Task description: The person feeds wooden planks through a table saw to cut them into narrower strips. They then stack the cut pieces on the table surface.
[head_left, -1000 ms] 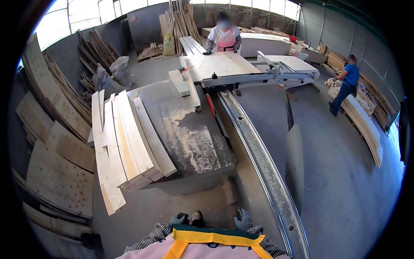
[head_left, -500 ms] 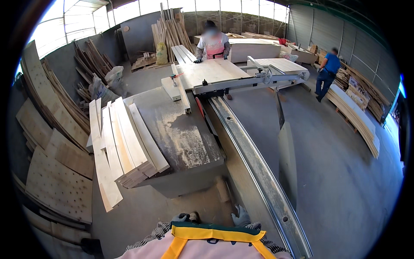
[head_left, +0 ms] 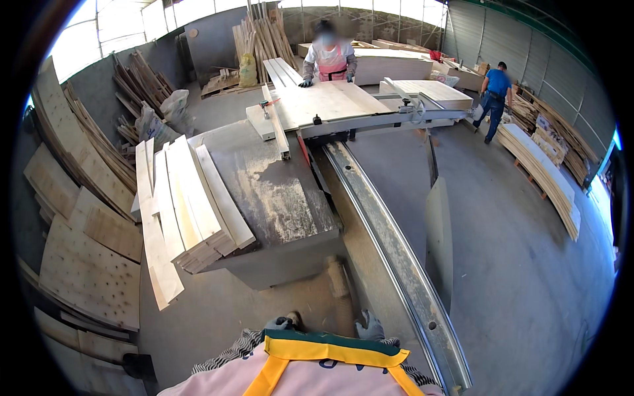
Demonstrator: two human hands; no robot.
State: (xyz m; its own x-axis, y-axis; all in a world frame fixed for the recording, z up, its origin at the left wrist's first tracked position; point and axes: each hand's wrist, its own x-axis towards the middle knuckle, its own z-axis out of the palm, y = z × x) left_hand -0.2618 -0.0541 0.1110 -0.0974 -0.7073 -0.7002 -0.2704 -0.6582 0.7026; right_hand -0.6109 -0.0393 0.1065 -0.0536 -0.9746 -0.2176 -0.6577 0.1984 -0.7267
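My left hand (head_left: 279, 323), in a grey and black work glove, hangs low in front of my apron (head_left: 337, 352). Its fingers are loosely bent and partly hidden, and nothing shows in them. My right hand (head_left: 370, 327), gloved in grey, is held low too, fingers and thumb apart and holding nothing. Ahead stands a sliding table saw (head_left: 290, 198) with sawdust on its dark top. A stack of long pale boards (head_left: 191, 204) lies on its left side. Beyond the fence (head_left: 276, 125), a large wooden panel (head_left: 323, 102) lies flat on the saw.
A co-worker (head_left: 328, 63) in a pink apron leans over the panel's far edge. Another person (head_left: 494, 99) in blue stands by stacked sheets (head_left: 538, 171) at right. The sliding rail (head_left: 389, 264) runs past my right side. Panels (head_left: 92, 277) lean at left.
The person in blue has turned and bent toward the panels at the right. The co-worker in pink has shifted slightly, hands still on the panel. My hands stay low, and the view has tilted a little.
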